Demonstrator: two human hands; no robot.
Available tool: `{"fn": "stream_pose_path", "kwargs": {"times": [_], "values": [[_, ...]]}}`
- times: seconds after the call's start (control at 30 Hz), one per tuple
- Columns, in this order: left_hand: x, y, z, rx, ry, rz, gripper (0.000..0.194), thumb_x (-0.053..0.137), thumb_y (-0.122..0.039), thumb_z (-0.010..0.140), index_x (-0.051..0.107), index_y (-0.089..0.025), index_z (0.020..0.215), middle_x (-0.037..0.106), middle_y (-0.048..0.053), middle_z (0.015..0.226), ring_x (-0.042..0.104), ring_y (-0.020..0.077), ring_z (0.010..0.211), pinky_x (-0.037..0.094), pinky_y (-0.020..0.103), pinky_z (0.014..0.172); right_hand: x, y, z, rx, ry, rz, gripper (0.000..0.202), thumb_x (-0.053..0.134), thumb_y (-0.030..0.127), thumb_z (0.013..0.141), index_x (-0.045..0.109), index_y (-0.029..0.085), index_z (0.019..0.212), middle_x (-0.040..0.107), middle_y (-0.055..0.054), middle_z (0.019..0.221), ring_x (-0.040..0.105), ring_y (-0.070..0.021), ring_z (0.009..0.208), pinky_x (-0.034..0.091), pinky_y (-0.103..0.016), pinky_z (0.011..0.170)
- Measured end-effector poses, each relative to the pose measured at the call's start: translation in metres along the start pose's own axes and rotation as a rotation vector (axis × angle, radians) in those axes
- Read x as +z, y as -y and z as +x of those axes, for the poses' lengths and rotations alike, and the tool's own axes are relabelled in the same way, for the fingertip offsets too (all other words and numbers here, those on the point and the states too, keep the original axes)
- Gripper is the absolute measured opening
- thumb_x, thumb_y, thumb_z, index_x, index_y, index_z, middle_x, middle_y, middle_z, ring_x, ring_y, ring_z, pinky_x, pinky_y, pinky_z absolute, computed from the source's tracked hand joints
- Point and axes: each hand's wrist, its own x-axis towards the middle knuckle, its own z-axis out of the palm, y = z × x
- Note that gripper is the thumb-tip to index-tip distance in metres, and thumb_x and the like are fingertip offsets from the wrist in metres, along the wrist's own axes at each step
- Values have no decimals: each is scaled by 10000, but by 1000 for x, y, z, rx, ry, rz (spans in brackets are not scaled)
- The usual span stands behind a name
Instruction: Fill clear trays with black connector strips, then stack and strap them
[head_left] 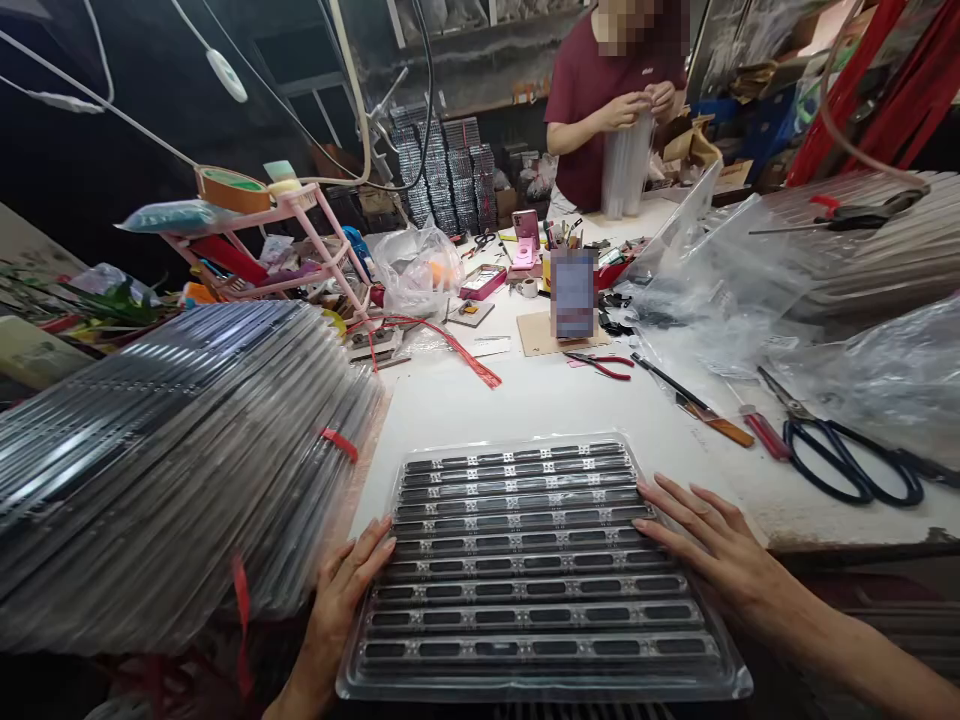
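Observation:
A clear plastic tray (540, 690) lies in front of me, its near end at the table's front edge. Rows of dark slotted strips (536, 563) run across it, with small shiny patches between the slots. My left hand (346, 580) grips the tray's left side, fingers bent over the rim. On the opposite side my right hand (709, 540) holds the right rim, its fingers reaching onto the strips. Both thumbs are hidden. A tall stack of similar filled trays (202, 470), with red ties, stands close to my left hand.
On the white table (450, 410) lie red-handled pliers (604, 365), a red-handled screwdriver (765, 432) and large scissors (847, 460). Clear plastic bags (712, 310) cover the right side. A pink rack (300, 240) stands at left. Across the table a person (615, 110) handles clear plastic.

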Motion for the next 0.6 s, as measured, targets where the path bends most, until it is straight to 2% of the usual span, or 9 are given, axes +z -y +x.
{"fn": "stream_pose_path", "kwargs": {"times": [0.07,0.13,0.2,0.27,0.3,0.33,0.43,0.5,0.6], "values": [[-9,-4,12,-82,14,-109,362,427,-326,910,520,-325,1260,541,29,1350,509,237,1234,358,448,1042,2,-8,6,-33,-50,57,512,404,171,915,374,312,1407,428,-68,1424,351,-245,1334,323,-516,1053],[-19,-10,36,-152,-48,-261,315,460,-392,884,591,-280,1148,608,47,1256,553,249,1175,408,433,1015,-4,-20,22,14,-62,197,416,354,232,940,467,269,1338,528,-76,1338,484,-220,1238,396,-448,1013],[-25,-17,72,-201,-252,-378,314,482,-468,855,604,-212,990,660,86,1094,611,267,1050,467,436,945,-14,-29,48,174,-110,305,377,320,358,944,586,205,1163,659,-103,1118,626,-224,1027,496,-386,875],[-28,-20,112,-301,-447,-240,341,457,-516,861,583,-200,888,657,58,869,631,231,859,501,386,838,-25,-34,82,390,-199,281,425,310,490,927,604,185,967,678,-92,798,653,-230,743,516,-367,706],[-28,-20,130,-343,-471,-188,378,405,-536,876,571,-197,866,634,45,800,618,217,790,505,362,777,-29,-35,98,469,-223,274,442,269,503,937,575,185,951,652,-73,727,627,-213,664,501,-347,654],[-27,-20,144,-368,-463,-154,409,360,-546,890,567,-194,867,621,40,770,605,207,748,501,344,731,-31,-36,113,568,-220,287,449,241,521,940,544,190,947,639,-61,728,610,-199,653,485,-323,633],[-19,-13,166,-419,-257,-61,486,290,-560,900,581,-181,810,621,56,694,597,212,660,481,332,627,-26,-39,138,695,-90,321,448,199,545,938,481,205,868,632,-54,777,593,-182,701,458,-278,620],[-9,-8,165,-436,-133,-9,490,319,-548,891,582,-179,704,613,80,623,606,241,631,472,357,604,-14,-43,138,701,30,315,448,207,545,931,451,213,755,624,-57,731,587,-182,682,449,-273,601],[9,-6,155,-421,-76,31,462,374,-506,880,574,-178,624,630,136,653,640,297,727,480,405,663,5,-51,129,714,199,278,444,233,494,936,452,210,673,633,-76,709,598,-188,671,449,-281,617]]}}
